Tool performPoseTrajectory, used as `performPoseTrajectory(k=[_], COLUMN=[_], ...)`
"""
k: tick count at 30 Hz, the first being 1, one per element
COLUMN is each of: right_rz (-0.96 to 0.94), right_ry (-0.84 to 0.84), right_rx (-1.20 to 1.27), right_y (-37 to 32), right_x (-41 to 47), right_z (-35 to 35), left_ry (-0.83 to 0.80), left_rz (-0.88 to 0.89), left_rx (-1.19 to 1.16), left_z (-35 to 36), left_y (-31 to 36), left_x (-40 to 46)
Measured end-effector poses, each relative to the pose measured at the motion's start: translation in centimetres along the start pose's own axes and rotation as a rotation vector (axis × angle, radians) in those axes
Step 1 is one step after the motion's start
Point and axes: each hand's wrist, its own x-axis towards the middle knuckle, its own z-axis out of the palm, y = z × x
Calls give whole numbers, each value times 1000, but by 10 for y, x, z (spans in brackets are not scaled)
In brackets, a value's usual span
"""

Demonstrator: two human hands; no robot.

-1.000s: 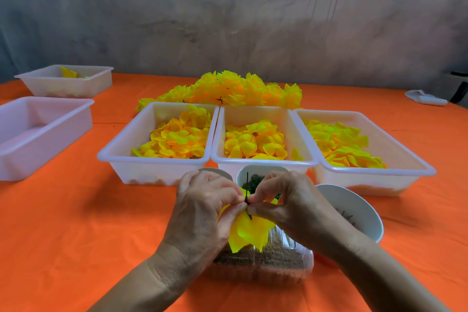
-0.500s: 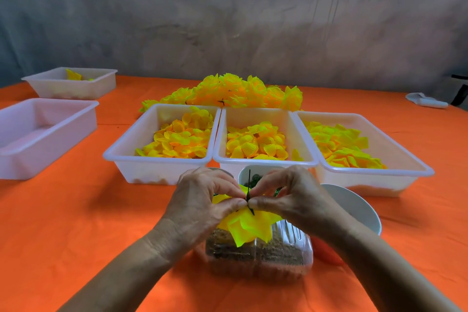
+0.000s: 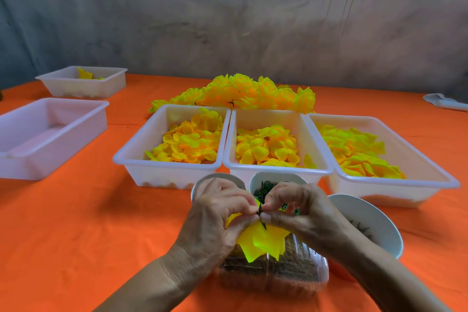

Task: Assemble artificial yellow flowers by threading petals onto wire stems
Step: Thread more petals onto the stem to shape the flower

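Both hands meet low in the middle of the view over a clear plastic box [image 3: 291, 276]. My left hand [image 3: 217, 215] pinches a bunch of yellow petals [image 3: 260, 242] that hang below the fingers. My right hand [image 3: 298, 213] pinches the thin dark wire stem [image 3: 260, 206], which stands up through the petals between the two sets of fingertips. Three white trays hold loose yellow petals: left [image 3: 131, 157], middle [image 3: 229, 149], right [image 3: 430, 170]. Finished yellow flowers [image 3: 243, 94] lie in a heap behind them.
A cup of small dark green parts [image 3: 263, 186] sits just behind my hands, with a white bowl [image 3: 379, 230] to the right. Two more white trays [image 3: 76, 119] [image 3: 106, 86] stand at the far left on the orange tablecloth [image 3: 76, 223]. A pale object [image 3: 443, 101] lies far right.
The hands stay together over the clear box; the petals have bunched closer under the fingertips along the stem. The view has shifted slightly.
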Motion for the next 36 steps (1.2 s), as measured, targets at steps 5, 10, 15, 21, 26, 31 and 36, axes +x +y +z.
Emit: performPoseTrajectory(k=[5, 10, 15, 21, 26, 31, 36], right_rz=[51, 76, 100, 43, -91, -192, -25], right_ry=[78, 239, 411, 598, 656, 734, 602], right_rx=[-71, -250, -367, -204, -156, -271, -216], right_y=[-15, -25, -21, -6, 9, 13, 8], right_x=[-9, -15, -21, -21, -18, -16, -22], right_z=[3, 18, 40, 51, 53, 56, 52], left_ry=[-73, -39, -1, 16, 47, 16, 44], left_rz=[-56, -259, -360, -335, -262, -268, -308], left_rx=[23, -187, -209, -115, -53, -30, -58], left_z=[-8, -20, -13, -7, -4, -6, -6], left_y=[9, 19, 32, 31, 28, 33, 34], left_x=[4, 7, 14, 18, 21, 23, 20])
